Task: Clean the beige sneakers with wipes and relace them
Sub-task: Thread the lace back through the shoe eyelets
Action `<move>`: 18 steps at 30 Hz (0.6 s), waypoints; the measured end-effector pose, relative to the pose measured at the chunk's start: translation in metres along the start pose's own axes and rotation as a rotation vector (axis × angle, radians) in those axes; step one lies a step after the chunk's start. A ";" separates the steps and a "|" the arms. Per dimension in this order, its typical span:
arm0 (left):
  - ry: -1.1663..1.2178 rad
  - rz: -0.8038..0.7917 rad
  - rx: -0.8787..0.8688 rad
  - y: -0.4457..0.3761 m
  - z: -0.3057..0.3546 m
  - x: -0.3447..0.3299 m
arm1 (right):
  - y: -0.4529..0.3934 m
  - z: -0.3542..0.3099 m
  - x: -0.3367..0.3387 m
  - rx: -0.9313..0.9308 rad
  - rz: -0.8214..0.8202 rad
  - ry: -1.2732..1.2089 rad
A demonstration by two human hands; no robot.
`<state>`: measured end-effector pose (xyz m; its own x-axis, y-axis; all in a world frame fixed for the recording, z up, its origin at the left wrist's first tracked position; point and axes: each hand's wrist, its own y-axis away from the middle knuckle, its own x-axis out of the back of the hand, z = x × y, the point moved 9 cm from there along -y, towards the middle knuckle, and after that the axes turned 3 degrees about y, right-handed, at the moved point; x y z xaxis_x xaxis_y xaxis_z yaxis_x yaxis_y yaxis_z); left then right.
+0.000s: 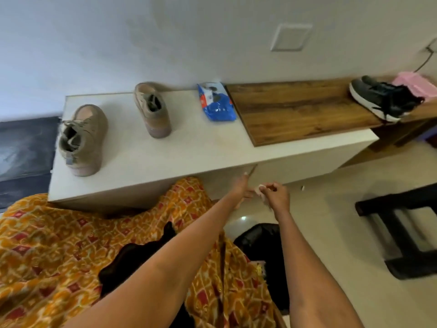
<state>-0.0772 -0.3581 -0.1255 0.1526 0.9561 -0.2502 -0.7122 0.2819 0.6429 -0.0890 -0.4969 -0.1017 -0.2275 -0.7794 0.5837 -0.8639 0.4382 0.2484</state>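
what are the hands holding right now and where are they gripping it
The right hand pinches a crumpled white wipe at its top; the left hand touches it.

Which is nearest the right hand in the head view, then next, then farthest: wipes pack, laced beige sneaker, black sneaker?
From the right hand:
1. Wipes pack, straight behind it on the white top.
2. Black sneaker, far right on the wood shelf.
3. Laced beige sneaker, far left end.
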 end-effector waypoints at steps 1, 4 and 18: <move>-0.084 0.004 0.025 -0.002 -0.016 -0.010 | 0.003 0.026 0.012 -0.088 0.030 0.039; -0.317 -0.033 0.060 0.002 -0.055 -0.041 | 0.021 0.112 0.024 -0.424 -0.017 0.151; -0.307 -0.165 0.446 0.018 -0.168 -0.093 | 0.069 0.190 0.016 -0.751 -0.158 0.341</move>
<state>-0.2194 -0.4555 -0.2124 0.4768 0.8573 -0.1941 -0.3136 0.3722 0.8736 -0.2376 -0.5643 -0.2216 0.1237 -0.7311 0.6710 -0.3182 0.6113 0.7247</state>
